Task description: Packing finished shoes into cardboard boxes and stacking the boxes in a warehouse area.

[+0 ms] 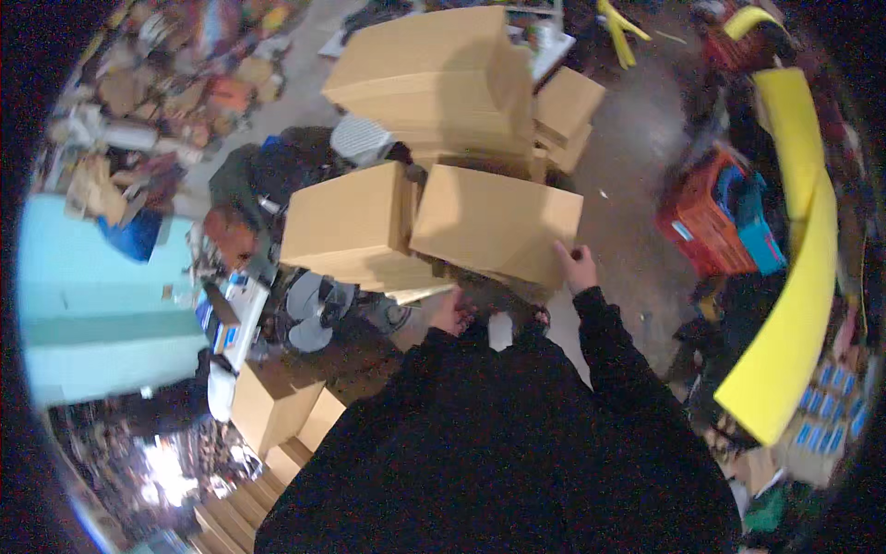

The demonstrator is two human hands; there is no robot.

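Note:
My right hand (579, 268) is at the right edge of a flat brown cardboard piece (498, 217), with thumb and finger closed on its near right corner. That piece tops a pile directly in front of me. Lower and more to the left, my left hand (448, 312) is beside the near edge of the neighbouring cardboard stack (346, 217). Its fingers are blurred and partly hidden, so its grip does not show. A pale strip (425, 294) sticks out from under that left stack, close to the left hand.
A taller cardboard stack (425, 74) stands behind. More cardboard (277, 415) lies at lower left. To the right are a red crate (706, 217) with a teal one (759, 235) and a long yellow foam-like strip (794, 295). Grey round parts (314, 309) sit left of my left hand.

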